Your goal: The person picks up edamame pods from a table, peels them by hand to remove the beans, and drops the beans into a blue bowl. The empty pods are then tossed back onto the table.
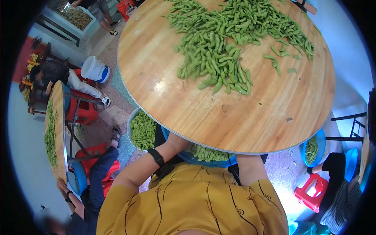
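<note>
Below the near edge of the round wooden table (176,113), my left hand (179,142) shows only in part, and its fingers are hidden. My right hand is out of sight under the tabletop; just the forearm shows. Between my forearms, partly covered by the table, sits a blue basin (231,161) with pale green pods or beans (207,153). Both arms reach toward this basin, but what the hands hold or touch is hidden. A large heap of green soybean pods (211,58) lies on the tabletop, with a few loose pods (273,62) to its right.
At left stands a tub of green pods (143,131). A white bucket (95,69) and another table with pods (50,133) are farther left, with people seated nearby. At right are a red stool (312,192), a blue basin (320,137) and another person's leg.
</note>
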Available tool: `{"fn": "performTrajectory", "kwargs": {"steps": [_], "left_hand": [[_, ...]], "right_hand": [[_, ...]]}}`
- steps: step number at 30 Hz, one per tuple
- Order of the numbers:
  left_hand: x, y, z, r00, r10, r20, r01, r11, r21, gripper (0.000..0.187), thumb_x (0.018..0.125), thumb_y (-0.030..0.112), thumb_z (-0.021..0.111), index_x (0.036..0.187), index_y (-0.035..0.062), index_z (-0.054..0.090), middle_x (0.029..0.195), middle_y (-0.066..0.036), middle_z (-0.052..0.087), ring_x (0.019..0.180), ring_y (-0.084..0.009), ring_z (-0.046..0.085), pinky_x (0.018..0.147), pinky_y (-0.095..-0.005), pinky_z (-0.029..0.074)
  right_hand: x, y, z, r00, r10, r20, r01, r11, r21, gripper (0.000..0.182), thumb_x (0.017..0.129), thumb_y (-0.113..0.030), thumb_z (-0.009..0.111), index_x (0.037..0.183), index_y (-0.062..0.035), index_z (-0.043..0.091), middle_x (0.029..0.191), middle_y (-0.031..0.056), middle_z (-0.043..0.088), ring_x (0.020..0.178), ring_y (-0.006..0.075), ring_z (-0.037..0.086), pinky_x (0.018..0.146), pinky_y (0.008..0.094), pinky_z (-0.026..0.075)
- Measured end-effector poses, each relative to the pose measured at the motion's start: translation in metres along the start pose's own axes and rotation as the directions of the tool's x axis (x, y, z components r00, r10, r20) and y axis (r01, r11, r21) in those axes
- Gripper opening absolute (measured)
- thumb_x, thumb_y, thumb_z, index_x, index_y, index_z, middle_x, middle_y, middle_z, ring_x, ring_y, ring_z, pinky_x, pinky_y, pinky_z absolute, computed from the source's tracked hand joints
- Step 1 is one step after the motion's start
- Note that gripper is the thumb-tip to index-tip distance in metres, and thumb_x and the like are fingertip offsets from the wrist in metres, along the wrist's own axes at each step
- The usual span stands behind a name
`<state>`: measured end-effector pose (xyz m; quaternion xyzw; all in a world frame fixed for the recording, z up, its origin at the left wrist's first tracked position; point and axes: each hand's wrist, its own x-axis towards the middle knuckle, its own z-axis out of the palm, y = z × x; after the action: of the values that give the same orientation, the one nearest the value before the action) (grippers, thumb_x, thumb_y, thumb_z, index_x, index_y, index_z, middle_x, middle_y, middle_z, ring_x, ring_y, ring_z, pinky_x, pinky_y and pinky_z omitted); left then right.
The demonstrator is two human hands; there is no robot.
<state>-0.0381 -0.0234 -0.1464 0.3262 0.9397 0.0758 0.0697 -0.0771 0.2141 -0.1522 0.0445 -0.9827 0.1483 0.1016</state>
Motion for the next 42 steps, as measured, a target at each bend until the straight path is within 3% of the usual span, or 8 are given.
{"fn": "performTrajectory", "kwargs": {"steps": [3,12,28,30,34,37,39,42], "left_hand": [[0.008,-0.005,0.015,0.987,-0.010,-0.159,-0.024,0.976,-0.215,0.052,0.080,0.020,0.056,0.131,0.0149,0.050,0.138,-0.013,0.043,0.129,-0.0323,0.037,0.108,-0.0473,0.027],[0.019,-0.019,0.027,0.994,-0.006,-0.107,-0.055,0.833,-0.550,0.052,0.079,0.020,0.057,0.131,0.0143,0.050,0.139,-0.013,0.043,0.129,-0.0326,0.038,0.108,-0.0461,0.028],[0.032,0.025,0.048,0.998,-0.052,-0.016,-0.002,0.263,-0.965,0.054,0.078,0.022,0.060,0.131,0.0132,0.050,0.141,-0.013,0.042,0.128,-0.0332,0.039,0.108,-0.0439,0.029],[0.016,0.044,-0.009,0.973,0.175,0.153,-0.139,0.965,-0.224,0.046,0.082,0.025,0.055,0.126,0.0136,0.054,0.136,-0.014,0.045,0.128,-0.0342,0.038,0.108,-0.0460,0.027],[0.009,0.043,-0.001,0.895,0.367,0.253,-0.349,0.930,-0.113,0.050,0.081,0.023,0.056,0.130,0.0141,0.050,0.138,-0.012,0.045,0.126,-0.0343,0.042,0.108,-0.0439,0.030],[0.021,0.038,0.016,0.925,0.377,0.052,-0.367,0.920,-0.135,0.046,0.077,0.022,0.060,0.121,0.0100,0.057,0.127,-0.016,0.052,0.121,-0.0365,0.045,0.104,-0.0440,0.034],[0.027,0.038,0.020,0.989,0.135,-0.067,-0.149,0.947,-0.286,0.047,0.074,0.021,0.062,0.120,0.0098,0.057,0.124,-0.015,0.054,0.117,-0.0355,0.048,0.100,-0.0435,0.038],[0.027,0.034,0.017,0.981,0.122,-0.153,-0.155,0.963,-0.223,0.049,0.073,0.019,0.062,0.120,0.0088,0.056,0.124,-0.015,0.055,0.116,-0.0351,0.049,0.098,-0.0441,0.039]], "right_hand": [[0.006,0.022,0.003,0.999,0.038,0.021,-0.039,0.999,0.008,0.058,0.091,-0.049,0.039,0.139,-0.0167,0.036,0.145,0.0093,0.035,0.133,0.0269,0.032,0.110,0.0440,0.025],[-0.014,0.039,0.007,0.994,0.083,0.065,-0.085,0.996,0.023,0.059,0.091,-0.049,0.038,0.140,-0.0172,0.035,0.146,0.0084,0.033,0.134,0.0264,0.031,0.110,0.0442,0.024],[-0.033,0.063,0.021,0.972,0.102,0.210,-0.114,0.992,0.048,0.059,0.091,-0.051,0.036,0.141,-0.0182,0.033,0.148,0.0070,0.031,0.136,0.0256,0.028,0.111,0.0445,0.021],[-0.037,0.070,0.019,0.970,0.116,0.212,-0.128,0.991,0.042,0.060,0.091,-0.051,0.036,0.141,-0.0183,0.033,0.148,0.0068,0.030,0.136,0.0254,0.027,0.112,0.0445,0.021],[-0.036,0.096,0.016,0.966,0.147,0.215,-0.155,0.988,0.022,0.060,0.091,-0.051,0.036,0.141,-0.0185,0.033,0.148,0.0064,0.030,0.137,0.0252,0.027,0.112,0.0446,0.020],[-0.042,0.104,0.013,0.963,0.169,0.211,-0.175,0.985,0.008,0.060,0.091,-0.051,0.036,0.142,-0.0187,0.032,0.149,0.0062,0.029,0.137,0.0251,0.026,0.112,0.0446,0.020],[-0.048,0.108,0.009,0.961,0.184,0.206,-0.188,0.982,0.002,0.060,0.091,-0.051,0.035,0.142,-0.0188,0.032,0.149,0.0060,0.029,0.137,0.0249,0.026,0.112,0.0446,0.020],[-0.098,0.112,-0.012,0.959,0.206,0.192,-0.209,0.978,-0.005,0.060,0.091,-0.052,0.035,0.142,-0.0190,0.032,0.149,0.0057,0.029,0.137,0.0248,0.025,0.112,0.0447,0.019]]}}
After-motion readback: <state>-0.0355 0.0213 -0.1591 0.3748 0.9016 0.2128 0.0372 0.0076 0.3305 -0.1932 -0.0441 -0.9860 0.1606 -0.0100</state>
